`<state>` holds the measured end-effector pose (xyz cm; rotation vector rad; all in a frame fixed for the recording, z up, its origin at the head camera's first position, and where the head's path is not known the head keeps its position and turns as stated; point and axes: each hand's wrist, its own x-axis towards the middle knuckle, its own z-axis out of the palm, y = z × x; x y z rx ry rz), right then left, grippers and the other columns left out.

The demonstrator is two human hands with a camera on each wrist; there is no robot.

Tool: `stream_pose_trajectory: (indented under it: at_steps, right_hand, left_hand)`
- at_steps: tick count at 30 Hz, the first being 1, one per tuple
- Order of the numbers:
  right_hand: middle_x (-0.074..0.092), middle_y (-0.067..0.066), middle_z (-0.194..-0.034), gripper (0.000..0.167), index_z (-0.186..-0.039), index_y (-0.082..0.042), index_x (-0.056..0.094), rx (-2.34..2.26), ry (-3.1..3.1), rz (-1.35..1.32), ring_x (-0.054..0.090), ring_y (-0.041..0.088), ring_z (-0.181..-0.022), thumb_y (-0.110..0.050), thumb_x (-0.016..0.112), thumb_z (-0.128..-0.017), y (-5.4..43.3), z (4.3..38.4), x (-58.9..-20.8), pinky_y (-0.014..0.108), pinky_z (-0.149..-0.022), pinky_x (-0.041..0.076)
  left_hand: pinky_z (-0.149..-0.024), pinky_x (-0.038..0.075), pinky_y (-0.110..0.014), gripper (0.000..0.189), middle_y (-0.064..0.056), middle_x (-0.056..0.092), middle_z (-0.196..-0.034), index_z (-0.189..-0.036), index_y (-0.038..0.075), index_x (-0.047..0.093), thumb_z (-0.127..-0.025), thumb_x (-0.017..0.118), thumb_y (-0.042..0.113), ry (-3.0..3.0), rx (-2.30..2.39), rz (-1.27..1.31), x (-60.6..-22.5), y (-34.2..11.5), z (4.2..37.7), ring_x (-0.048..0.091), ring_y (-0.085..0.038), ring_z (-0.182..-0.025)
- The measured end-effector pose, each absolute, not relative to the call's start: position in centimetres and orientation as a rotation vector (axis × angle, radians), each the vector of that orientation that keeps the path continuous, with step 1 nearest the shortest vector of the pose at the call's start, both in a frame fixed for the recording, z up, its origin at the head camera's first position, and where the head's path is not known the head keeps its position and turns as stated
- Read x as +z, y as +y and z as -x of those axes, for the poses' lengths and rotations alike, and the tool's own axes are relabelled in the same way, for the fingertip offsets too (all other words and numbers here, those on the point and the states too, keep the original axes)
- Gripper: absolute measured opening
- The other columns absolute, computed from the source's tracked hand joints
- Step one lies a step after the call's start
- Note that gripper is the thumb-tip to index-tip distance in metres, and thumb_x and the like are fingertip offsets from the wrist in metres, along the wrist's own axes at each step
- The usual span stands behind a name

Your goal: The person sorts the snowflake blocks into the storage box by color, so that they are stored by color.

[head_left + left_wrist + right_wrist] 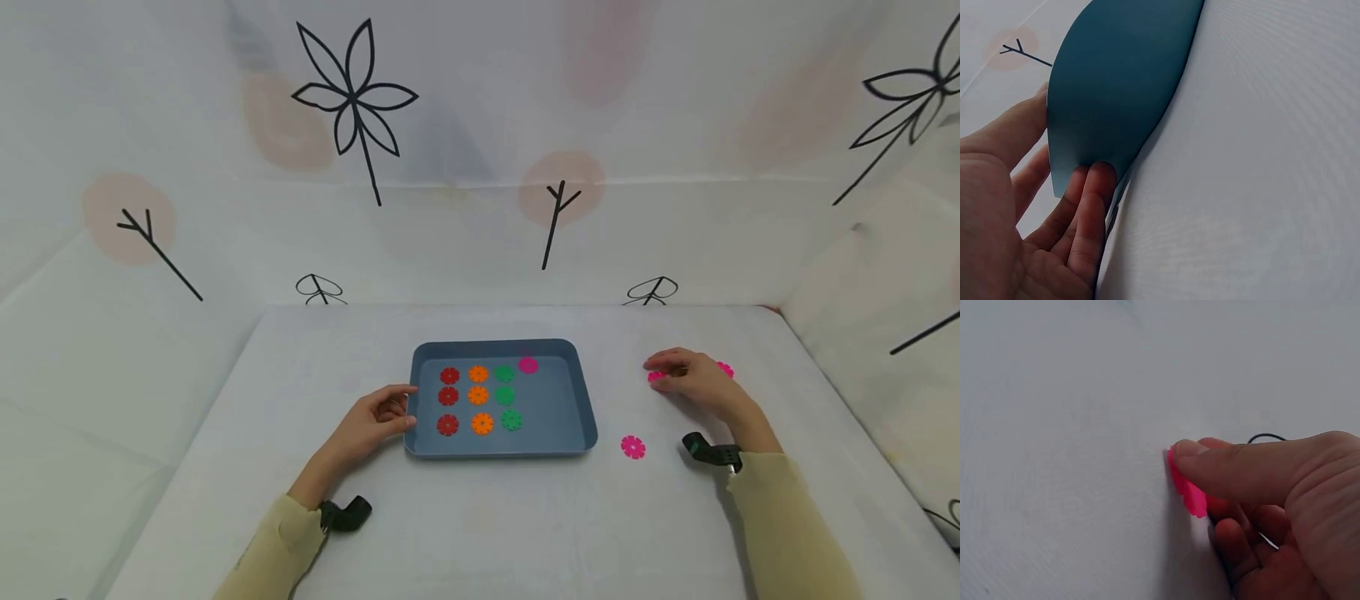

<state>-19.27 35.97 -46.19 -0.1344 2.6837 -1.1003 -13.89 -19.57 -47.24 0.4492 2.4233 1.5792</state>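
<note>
A blue-grey tray [495, 446] lies on the table, with three red, three orange and three green notched plastic discs in columns and one pink disc [528, 365] at its far side. My left hand [378, 417] grips the tray's left wall; in the left wrist view its fingertips press the outer side of the tray [1122, 75]. To the right of the tray, my right hand [697, 382] pinches a pink notched disc [1188, 490] between thumb and fingers, close to the tablecloth. The thumb covers part of that disc.
Another pink disc [633, 447] lies right of the tray's near corner. Behind the right hand a further pink disc [725, 368] is partly hidden. White cloth [480, 525] covers the table, and a patterned cloth wall [465, 242] rises at the back and sides.
</note>
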Motion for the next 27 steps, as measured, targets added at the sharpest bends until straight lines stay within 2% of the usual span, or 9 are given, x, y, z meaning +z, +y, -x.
stream_pose_trajectory:
  at_steps: [6, 16, 27]
  right_hand:
    - [0.053, 0.019, -0.132, 0.047, -0.136, -0.005, 0.059, -1.186, 2.603, 0.131, 0.045, 0.032, -0.114, -0.017, 0.072, -0.092, 36.45, 19.24, -46.07, 0.022, -0.080, 0.048]
    - [0.055, 0.019, -0.127, 0.046, -0.134, -0.003, 0.060, -1.184, 2.636, 0.083, 0.046, 0.031, -0.110, -0.018, 0.073, -0.092, 36.07, 19.25, -46.13, 0.020, -0.078, 0.047]
    - [0.055, 0.019, -0.125, 0.046, -0.133, -0.003, 0.061, -1.099, 2.684, 0.029, 0.046, 0.033, -0.109, -0.018, 0.073, -0.091, 35.70, 19.34, -46.59, 0.031, -0.083, 0.047]
  left_hand:
    - [-0.083, 0.051, -0.023, 0.050, -0.010, 0.056, -0.109, -0.137, 0.010, 0.058, -0.091, 0.075, 0.022, 2.420, 1.573, -0.439, -47.18, -19.58, 13.93, 0.060, -0.024, -0.094]
    - [-0.082, 0.051, -0.023, 0.051, -0.011, 0.055, -0.108, -0.137, 0.009, 0.058, -0.091, 0.075, 0.021, 2.419, 1.586, -0.451, -47.22, -19.57, 14.01, 0.059, -0.023, -0.093]
    - [-0.082, 0.051, -0.024, 0.050, -0.011, 0.055, -0.108, -0.137, 0.009, 0.058, -0.091, 0.075, 0.021, 2.424, 1.583, -0.462, -47.53, -19.67, 14.05, 0.060, -0.025, -0.093]
